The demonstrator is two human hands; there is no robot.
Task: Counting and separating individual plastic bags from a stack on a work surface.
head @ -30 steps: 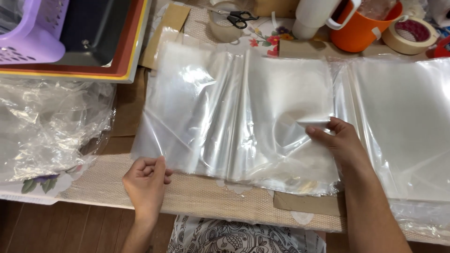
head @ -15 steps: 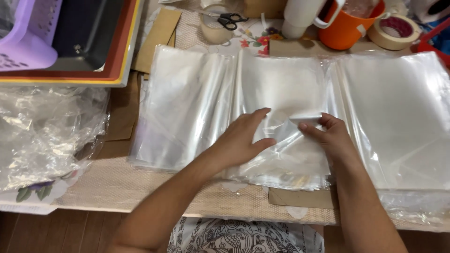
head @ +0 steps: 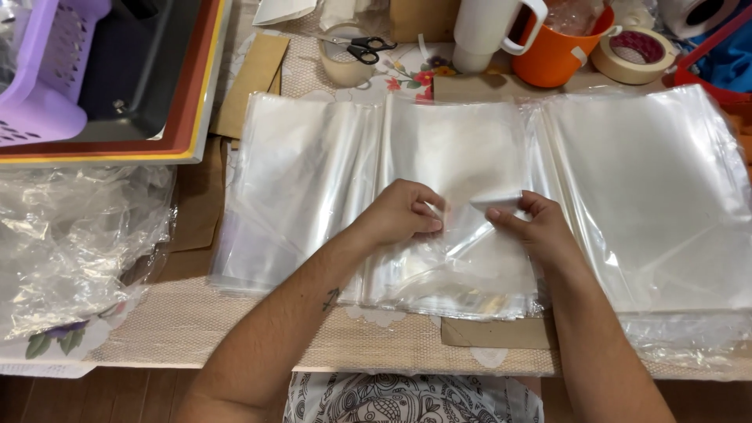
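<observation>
A stack of clear plastic bags (head: pixel 462 149) lies flat in the middle of the table. My left hand (head: pixel 403 211) rests on the middle stack, fingers curled and pinching the top bag's film. My right hand (head: pixel 533 227) pinches a folded corner of the same clear bag just to the right, lifting it slightly. Another stack of clear bags (head: pixel 305 172) lies to the left, and a wider one (head: pixel 650 196) to the right.
Stacked trays (head: pixel 157 102) with a purple basket (head: pixel 47 70) sit at the back left. Crumpled plastic wrap (head: pixel 70 243) lies at the left. Scissors on a tape roll (head: pixel 356 51), a white mug (head: pixel 486 31), an orange cup (head: pixel 556 51) and masking tape (head: pixel 630 55) line the back.
My left hand moved from the table's front edge up onto the middle stack and closed on the top bag beside my right hand. The camera view drew nearer.
</observation>
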